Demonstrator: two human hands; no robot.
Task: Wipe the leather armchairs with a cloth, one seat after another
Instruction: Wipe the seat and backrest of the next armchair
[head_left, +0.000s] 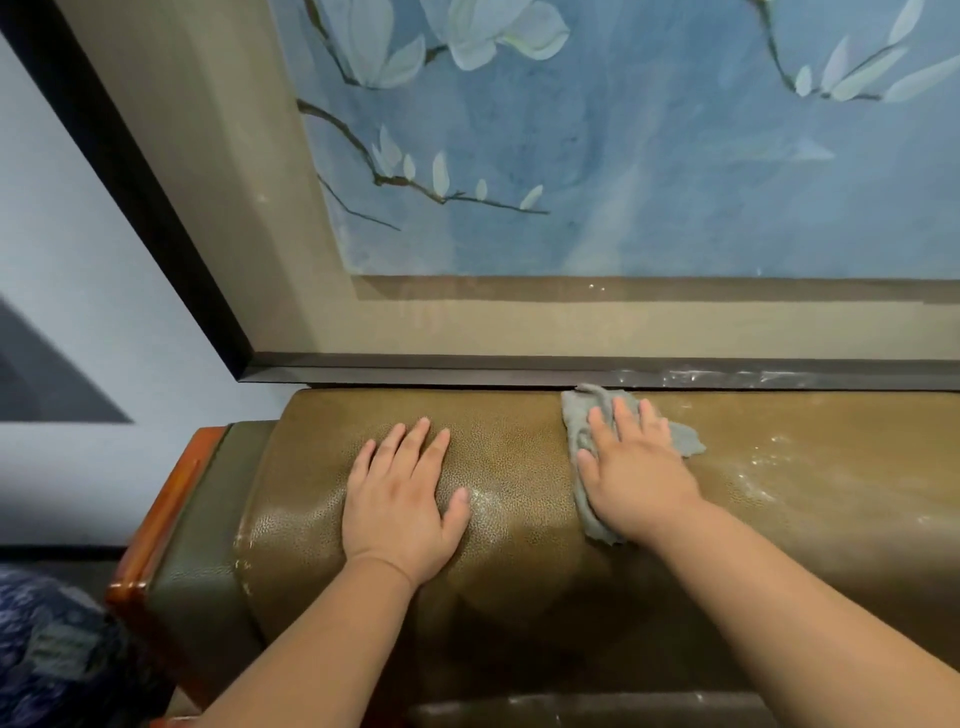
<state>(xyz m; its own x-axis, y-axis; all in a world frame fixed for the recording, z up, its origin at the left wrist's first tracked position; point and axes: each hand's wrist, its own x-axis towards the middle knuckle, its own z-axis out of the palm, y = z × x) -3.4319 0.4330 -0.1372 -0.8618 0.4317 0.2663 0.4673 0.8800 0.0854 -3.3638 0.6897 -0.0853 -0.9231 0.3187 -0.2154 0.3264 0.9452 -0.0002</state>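
Our right hand (636, 467) lies flat with fingers spread, pressing the grey cloth (587, 431) onto the top of the chair back (519, 441). Our left hand (402, 493) rests open on that same leather, just left of the cloth. The cloth looks soft and limp, so we judge a flat palm controls it best. Directly behind the chair back hangs a framed painting (623, 182).

The armchair (519, 467) back is olive-brown pebbled leather with a soft sheen, streaked pale to the right of the grey, nubbly cloth (582, 415). At its left end runs glossy reddish wood trim (161, 514); above it, a picture frame (467, 371) of dark, smooth satin finish.
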